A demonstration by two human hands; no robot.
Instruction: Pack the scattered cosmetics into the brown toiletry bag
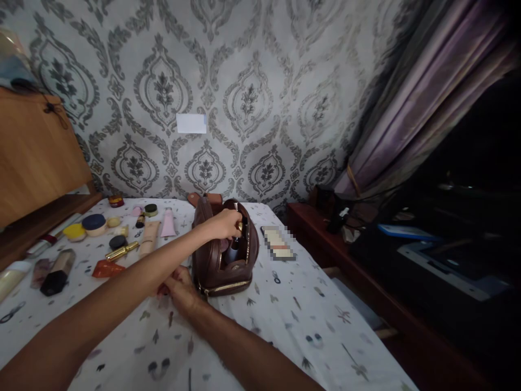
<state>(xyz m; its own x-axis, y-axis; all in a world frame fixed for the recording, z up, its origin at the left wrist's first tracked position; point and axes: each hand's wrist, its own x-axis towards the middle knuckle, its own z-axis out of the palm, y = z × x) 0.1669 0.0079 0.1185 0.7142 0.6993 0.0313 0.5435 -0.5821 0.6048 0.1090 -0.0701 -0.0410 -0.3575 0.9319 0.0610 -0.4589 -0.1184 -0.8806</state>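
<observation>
A brown leather bag (226, 281) stands unzipped on the patterned white cloth. My left hand (228, 224) is at its opening, fingers closed around something small with a gold-coloured part; its shape is unclear. Inside the bag, below that hand, shows a dark, shiny item (233, 252). My right hand (181, 289) is left of the bag, under my left forearm, with its fingers drawn together; what they hold, if anything, is too hidden to tell. An orange item (107, 269), a gold tube (122, 251) and a beige tube (149, 238) lie to the left.
Several jars and bottles spread left, including a blue-lidded jar (93, 224), a dark-capped bottle (59, 271) and a pink tube (167, 224). A blurred phone-like object (279, 243) lies right of the bag. Beyond the cloth's right edge are a dark red wooden ledge (325, 244) and a curtain (407, 103).
</observation>
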